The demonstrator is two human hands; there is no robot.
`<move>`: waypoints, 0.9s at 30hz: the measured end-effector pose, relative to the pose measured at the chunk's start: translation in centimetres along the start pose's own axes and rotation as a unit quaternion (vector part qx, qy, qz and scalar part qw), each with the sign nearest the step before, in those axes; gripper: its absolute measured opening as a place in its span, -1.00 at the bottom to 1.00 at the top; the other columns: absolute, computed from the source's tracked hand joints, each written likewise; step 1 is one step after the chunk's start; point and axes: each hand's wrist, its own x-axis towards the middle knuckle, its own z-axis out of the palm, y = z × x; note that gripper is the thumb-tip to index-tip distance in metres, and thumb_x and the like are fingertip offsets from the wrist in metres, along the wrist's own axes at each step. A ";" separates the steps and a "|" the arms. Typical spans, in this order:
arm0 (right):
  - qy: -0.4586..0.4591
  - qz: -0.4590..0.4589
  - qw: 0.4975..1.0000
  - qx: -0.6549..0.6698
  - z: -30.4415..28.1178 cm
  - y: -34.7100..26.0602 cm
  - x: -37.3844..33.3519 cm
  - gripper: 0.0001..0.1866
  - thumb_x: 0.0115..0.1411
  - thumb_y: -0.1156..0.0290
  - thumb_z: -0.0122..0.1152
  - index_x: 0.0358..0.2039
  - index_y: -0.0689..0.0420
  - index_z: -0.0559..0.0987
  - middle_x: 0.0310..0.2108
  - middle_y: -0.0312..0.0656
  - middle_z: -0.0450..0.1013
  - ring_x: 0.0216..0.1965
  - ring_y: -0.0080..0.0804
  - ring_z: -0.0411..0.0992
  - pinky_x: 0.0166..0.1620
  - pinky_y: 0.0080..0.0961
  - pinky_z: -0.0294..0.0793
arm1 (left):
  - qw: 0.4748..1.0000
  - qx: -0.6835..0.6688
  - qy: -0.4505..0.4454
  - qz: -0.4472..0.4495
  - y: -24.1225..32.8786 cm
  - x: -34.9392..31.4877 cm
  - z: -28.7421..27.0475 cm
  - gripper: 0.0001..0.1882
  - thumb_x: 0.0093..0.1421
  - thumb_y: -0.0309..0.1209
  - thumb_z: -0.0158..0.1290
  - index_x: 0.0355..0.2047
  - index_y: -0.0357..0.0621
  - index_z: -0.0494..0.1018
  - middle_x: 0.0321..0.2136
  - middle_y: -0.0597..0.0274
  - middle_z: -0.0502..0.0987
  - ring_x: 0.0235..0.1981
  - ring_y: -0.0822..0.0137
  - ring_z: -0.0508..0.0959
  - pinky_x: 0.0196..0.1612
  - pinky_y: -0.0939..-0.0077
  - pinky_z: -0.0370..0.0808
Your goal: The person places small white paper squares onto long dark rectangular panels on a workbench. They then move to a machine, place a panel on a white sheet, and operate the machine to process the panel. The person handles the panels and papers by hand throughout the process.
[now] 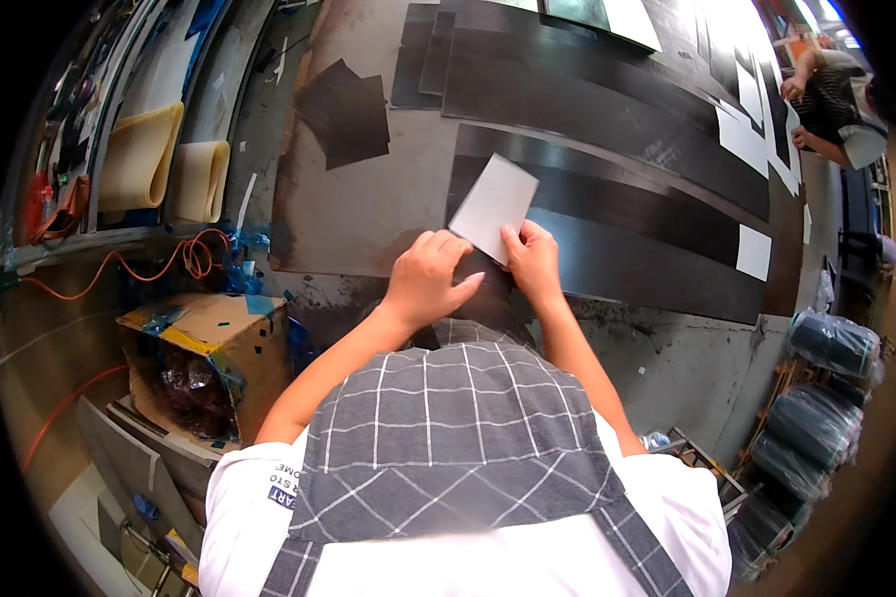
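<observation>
My right hand [535,261] pinches the lower edge of a light grey rectangular sheet [496,207], thumb on top. The sheet is tilted and lies over the dark sheets on the table. My left hand [425,279] is beside the sheet's lower left corner. Its fingers are loosely curled and the thumb stands apart, with nothing seen between them. Whether its fingertips touch the sheet's corner I cannot tell. Long black sheets [607,204] lie under and to the right of the light sheet. A few small dark sheets [353,124] overlap at the left of the table.
The worktable [314,224] has its near edge just before me. An open cardboard box [214,343] stands at the left, near an orange hose [119,261]. Rolled cream sheets [141,159] sit on a rack. Another person [831,104] works at the far right, above plastic-wrapped rolls [811,428].
</observation>
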 end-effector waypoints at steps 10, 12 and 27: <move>-0.053 -0.056 0.987 -0.140 -0.3 -1.3 2.5 -0.71 0.04 0.31 0.20 -0.51 0.35 0.49 -0.54 0.08 0.46 -0.47 -0.07 0.46 -0.37 -0.29 0.40 | 0.996 0.023 -0.043 0.072 -3.3 -3.6 0.5 -0.74 -0.11 -0.48 0.15 -0.33 -0.18 0.46 -0.17 0.19 0.46 -0.09 0.16 0.42 -0.05 0.28 0.36; -0.057 -0.042 0.989 -0.133 0.1 0.2 3.2 -0.70 0.04 0.31 0.20 -0.53 0.35 0.48 -0.55 0.08 0.45 -0.48 -0.08 0.45 -0.37 -0.29 0.40 | 0.996 0.018 -0.047 0.071 -3.5 -3.6 0.5 -0.71 -0.12 -0.50 0.16 -0.31 -0.18 0.47 -0.15 0.17 0.46 -0.08 0.14 0.42 -0.05 0.27 0.36; -0.062 -0.048 0.991 -0.110 0.3 2.2 4.0 -0.69 0.04 0.28 0.21 -0.57 0.32 0.47 -0.58 0.03 0.46 -0.52 -0.15 0.47 -0.39 -0.32 0.41 | 0.999 0.019 -0.002 0.044 -2.7 -0.9 0.5 -0.66 -0.09 -0.51 0.09 -0.22 -0.19 0.46 -0.12 0.16 0.43 -0.18 0.17 0.44 -0.14 0.32 0.43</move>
